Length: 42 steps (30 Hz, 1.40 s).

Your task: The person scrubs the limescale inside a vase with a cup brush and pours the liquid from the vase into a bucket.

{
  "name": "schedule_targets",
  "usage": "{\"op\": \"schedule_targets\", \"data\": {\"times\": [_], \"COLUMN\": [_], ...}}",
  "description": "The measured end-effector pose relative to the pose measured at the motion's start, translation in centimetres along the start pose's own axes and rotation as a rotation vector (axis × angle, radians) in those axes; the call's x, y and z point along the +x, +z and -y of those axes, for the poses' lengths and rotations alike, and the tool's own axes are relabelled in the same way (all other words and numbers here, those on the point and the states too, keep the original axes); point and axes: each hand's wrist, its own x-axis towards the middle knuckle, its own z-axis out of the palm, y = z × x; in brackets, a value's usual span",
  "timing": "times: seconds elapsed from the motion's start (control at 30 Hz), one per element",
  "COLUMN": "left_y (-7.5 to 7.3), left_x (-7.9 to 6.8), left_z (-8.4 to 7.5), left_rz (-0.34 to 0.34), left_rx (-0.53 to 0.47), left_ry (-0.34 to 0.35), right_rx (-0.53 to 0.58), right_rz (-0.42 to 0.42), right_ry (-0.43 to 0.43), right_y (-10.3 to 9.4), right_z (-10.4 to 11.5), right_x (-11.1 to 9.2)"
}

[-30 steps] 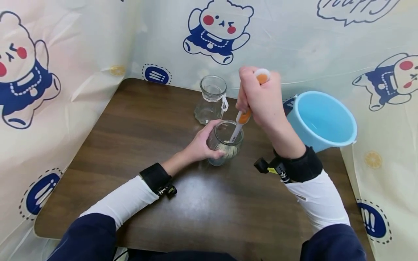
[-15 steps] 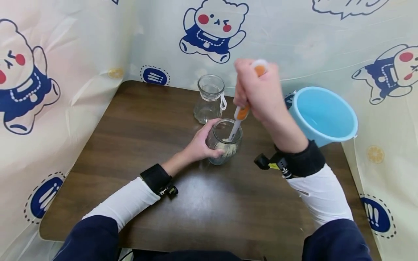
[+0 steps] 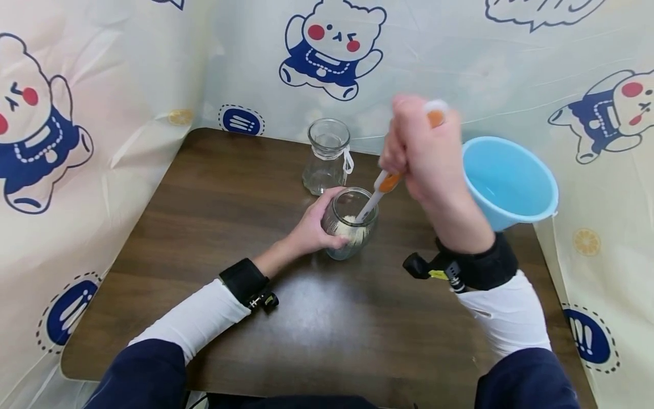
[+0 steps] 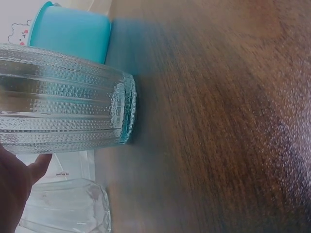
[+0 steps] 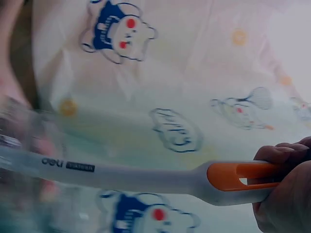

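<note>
My left hand (image 3: 314,227) grips the side of a clear ribbed glass jar (image 3: 343,251) near the middle of the table. In the left wrist view the textured wall of the jar (image 4: 73,107) fills the left side, its base close to the wood. My right hand (image 3: 431,153) is wrapped round the white and orange handle of a brush (image 3: 375,197). The shaft of the brush (image 5: 136,179) slants down through the jar's mouth, and pale bristles show through the glass. In the right wrist view my right hand (image 5: 286,194) holds the handle's orange end.
Behind the jar stands a second glass vase (image 3: 322,173) with a white bow at its neck. At the right edge of the brown table (image 3: 214,216) is a light blue bucket (image 3: 511,182), partly behind my right hand. Patterned curtains (image 3: 434,57) enclose the table's back and sides.
My right hand has swung to the right and slightly closer to me, tilting the brush further right inside the jar. My left hand and the jar stay nearly in place.
</note>
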Motion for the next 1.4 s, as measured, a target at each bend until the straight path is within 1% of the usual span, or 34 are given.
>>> {"op": "schedule_targets", "data": {"times": [0.1,0.17,0.23,0.3,0.37,0.43,0.5,0.53,0.6,0.67,0.7,0.77,0.83,0.9,0.97,1.03,1.07,1.13,1.27,1.33,1.4], "left_y": [0.0,-0.1,-0.2,-0.2,-0.3,-0.2,-0.1,-0.2,-0.1,-0.2,-0.2,-0.1,0.0,0.0,0.0,0.0,0.0,-0.1,0.0,0.1,0.0], "left_x": [0.0,0.0,0.0,0.0,0.0,0.0,0.0,0.0,0.0,-0.1,-0.1,-0.1,-0.3,-0.3,-0.3,-0.3,-0.3,-0.2,-0.2,-0.2,-0.1], "left_z": [-0.4,-1.4,-2.5,-3.6,-4.3,-3.6,-2.6,-2.0,-0.9,-0.5,-0.3,-0.2,-0.2,-0.2,-0.2,-0.2,-0.2,-0.2,-0.5,-1.0,-2.3], "left_rz": [0.000,0.004,0.010,0.014,0.018,0.017,0.015,0.013,0.007,0.009,0.011,0.017,0.019,0.011,0.001,-0.005,-0.006,-0.007,-0.005,-0.006,-0.004], "left_rx": [-0.001,-0.002,-0.007,-0.011,-0.010,-0.007,-0.001,0.002,0.005,0.000,-0.001,-0.003,0.004,0.023,0.039,0.044,0.044,0.036,0.019,0.014,0.015], "left_ry": [-0.019,-0.033,-0.043,-0.040,-0.035,-0.018,-0.009,-0.012,-0.013,-0.017,-0.019,-0.016,-0.014,-0.006,0.004,0.015,0.019,0.018,-0.008,-0.020,-0.029], "right_rx": [-0.051,-0.066,-0.056,-0.003,0.059,0.110,0.098,0.069,0.008,-0.059,-0.070,-0.044,0.010,0.076,0.118,0.147,0.154,0.149,0.085,0.043,0.048], "right_rz": [-0.001,-0.002,-0.001,-0.004,-0.012,-0.016,-0.019,-0.016,0.006,0.020,0.023,0.022,0.004,-0.008,-0.017,-0.024,-0.029,-0.027,0.041,0.071,0.081], "right_ry": [0.070,0.090,0.065,0.009,-0.061,-0.112,-0.126,-0.115,-0.080,-0.062,-0.055,-0.054,-0.090,-0.146,-0.212,-0.281,-0.309,-0.361,-0.441,-0.471,-0.515], "right_y": [0.2,0.3,0.3,0.3,0.2,0.2,0.3,0.4,0.5,0.6,0.6,0.4,0.3,0.4,0.6,0.8,0.9,1.1,1.8,1.9,1.9], "right_z": [-2.5,-3.3,-3.0,-1.7,-0.1,1.0,1.0,0.6,-0.9,-2.5,-3.2,-3.7,-3.0,-1.5,-0.1,0.6,0.5,-0.5,-3.4,-4.0,-3.8], "right_x": [-0.9,-1.3,-1.4,-1.3,-1.2,-1.2,-1.6,-1.9,-2.5,-2.9,-3.1,-3.1,-3.0,-2.8,-2.7,-2.9,-3.1,-3.5,-4.3,-4.6,-4.6]}}
